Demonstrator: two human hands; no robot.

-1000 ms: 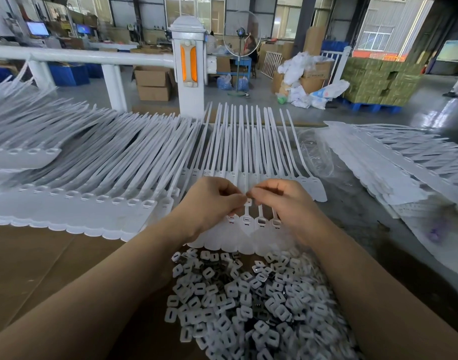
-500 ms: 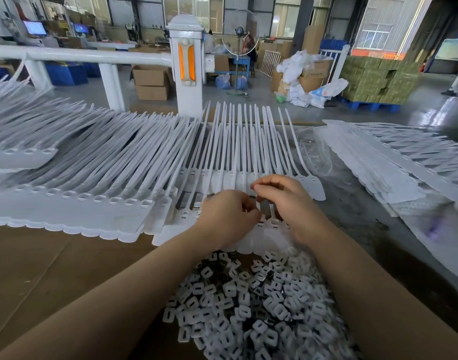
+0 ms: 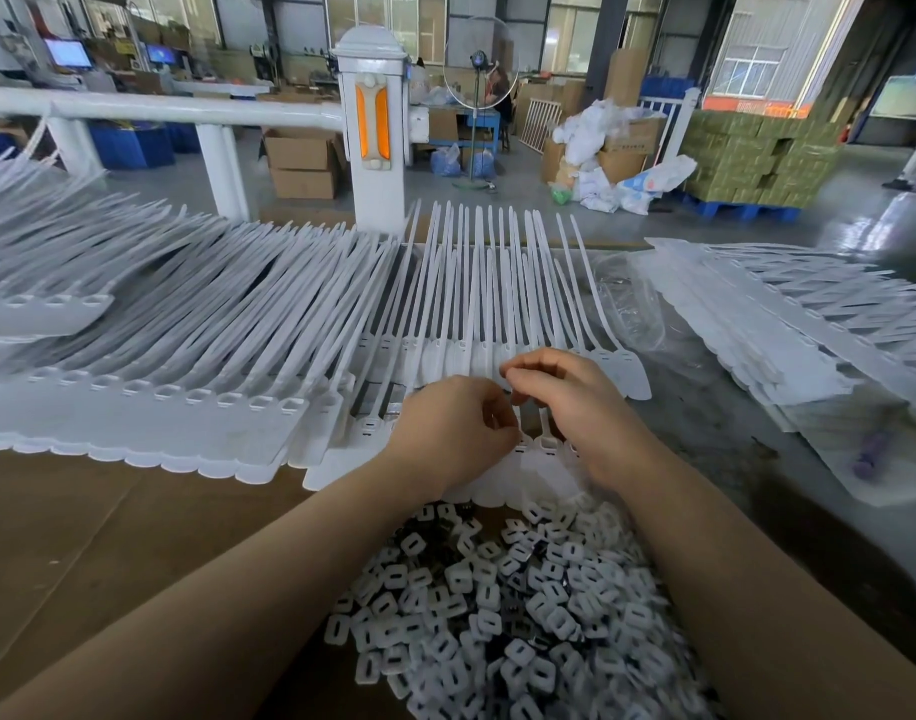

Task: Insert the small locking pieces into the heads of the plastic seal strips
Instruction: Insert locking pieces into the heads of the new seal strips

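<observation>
White plastic seal strips [image 3: 476, 283] lie in a fanned row in front of me, heads toward me. My left hand [image 3: 453, 426] hovers over the heads of the near strips [image 3: 546, 441], fingers curled, fingertips pinched together; what they hold is hidden. My right hand [image 3: 565, 394] sits just right of it with curled fingers over the same heads, thumb and forefinger close together. A heap of small white locking pieces [image 3: 502, 605] lies between my forearms, close to me.
A long stack of seal strips [image 3: 149, 356] fills the left side on brown cardboard [image 3: 81, 537]. More strips [image 3: 788, 314] and a clear plastic bag [image 3: 627, 298] lie at right. A white post with an orange reflector [image 3: 372, 127] stands behind.
Both hands have shifted slightly right along the row of heads. The left hand dropped closer to the heads, and the right hand's fingers curled further over them.
</observation>
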